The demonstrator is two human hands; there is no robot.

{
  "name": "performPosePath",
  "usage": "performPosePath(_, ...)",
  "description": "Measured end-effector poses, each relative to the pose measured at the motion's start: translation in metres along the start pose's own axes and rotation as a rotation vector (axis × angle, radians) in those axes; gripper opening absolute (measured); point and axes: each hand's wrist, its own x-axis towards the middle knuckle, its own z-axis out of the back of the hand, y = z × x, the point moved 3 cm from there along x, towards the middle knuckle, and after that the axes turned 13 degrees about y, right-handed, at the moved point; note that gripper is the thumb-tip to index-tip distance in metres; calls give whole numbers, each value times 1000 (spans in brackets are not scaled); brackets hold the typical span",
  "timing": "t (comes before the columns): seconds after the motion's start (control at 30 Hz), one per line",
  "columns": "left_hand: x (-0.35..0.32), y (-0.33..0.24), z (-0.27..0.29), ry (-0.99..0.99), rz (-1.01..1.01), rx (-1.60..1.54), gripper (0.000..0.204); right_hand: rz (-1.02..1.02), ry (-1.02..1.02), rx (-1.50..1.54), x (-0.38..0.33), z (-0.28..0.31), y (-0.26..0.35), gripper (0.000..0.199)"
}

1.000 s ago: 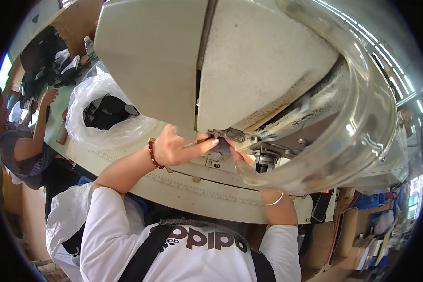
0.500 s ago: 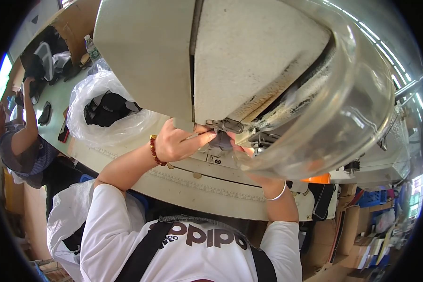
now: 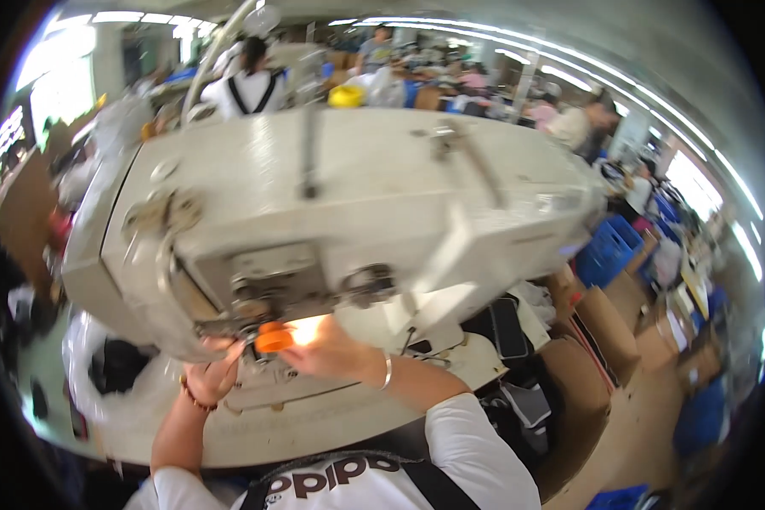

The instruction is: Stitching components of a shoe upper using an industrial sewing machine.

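Note:
A large off-white sewing machine (image 3: pixel 382 161) spans the view, blurred by head motion. My left hand (image 3: pixel 212 378) is at the left of its needle area, fingers bent together and reaching under the head; anything in them is hidden. My right hand (image 3: pixel 336 347) comes in from the right, close beside an orange round piece (image 3: pixel 274 337) under the machine head. Its fingertips are hidden behind that piece and smeared, so I cannot tell whether it grips anything. Bright light falls on the back of this hand. No cloth shows between the hands.
A clear plastic bag (image 3: pixel 85 365) with dark pieces lies left on the machine table (image 3: pixel 314 429). Open cardboard boxes (image 3: pixel 608 327) and a blue crate (image 3: pixel 608 251) stand at the right. Dark pieces (image 3: pixel 518 404) hang by the table's right end. Several people work farther back.
The view has swung up and right, bringing the machine's body and the room into sight. The grey cloth piece between my hands is now hidden. Both hands stay by the needle area.

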Motion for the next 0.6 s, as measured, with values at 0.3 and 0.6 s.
performPosePath(0.3, 20, -2, 6, -53, 66, -110, 28, -159, 77, -70, -3, -9, -11, 45)
performPosePath(0.6, 20, 4, 19, -51, 87, 4, 21, -327, -25, -233, -12, 3, -10, 41)
